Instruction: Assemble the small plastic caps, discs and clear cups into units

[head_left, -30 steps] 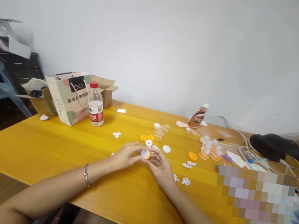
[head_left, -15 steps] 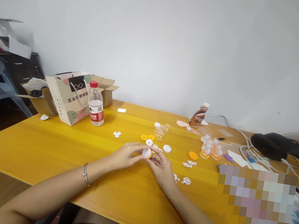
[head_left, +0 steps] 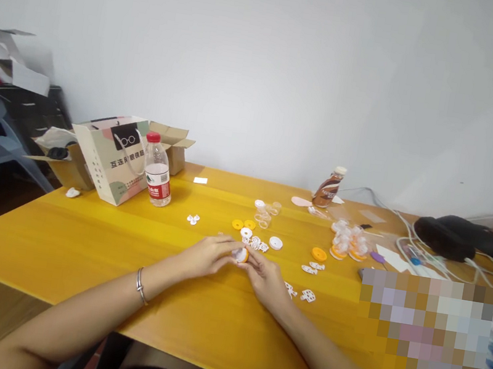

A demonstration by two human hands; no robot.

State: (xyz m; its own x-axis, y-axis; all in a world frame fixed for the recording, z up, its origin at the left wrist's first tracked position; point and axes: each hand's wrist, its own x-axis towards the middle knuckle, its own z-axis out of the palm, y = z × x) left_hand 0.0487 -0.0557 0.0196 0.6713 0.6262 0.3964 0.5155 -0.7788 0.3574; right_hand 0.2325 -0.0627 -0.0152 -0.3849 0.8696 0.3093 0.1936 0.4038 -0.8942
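Between my two hands is a small round white-and-orange plastic part (head_left: 241, 255), tilted so that its white face shows. My left hand (head_left: 211, 258) pinches it from the left, and my right hand (head_left: 265, 277) grips its orange edge from the right. Just beyond the fingers lie white openwork pieces (head_left: 256, 243), a white ring (head_left: 246, 233) and yellow discs (head_left: 237, 225). A white round cap (head_left: 275, 243) rests a little to the right of these. Clear plastic cups (head_left: 262, 219) stand behind them.
A water bottle (head_left: 158, 172) and a paper bag (head_left: 112, 160) stand at the left. At the right are an orange disc (head_left: 319, 254), flat white cut-out pieces (head_left: 308, 295), clustered clear-and-orange assemblies (head_left: 349, 244), a brown drink bottle (head_left: 329, 188) and cables (head_left: 401, 237).
The white-and-orange part has turned slightly and shifted a little down in my fingers. Both hands keep their grip, and the objects on the table stay put.
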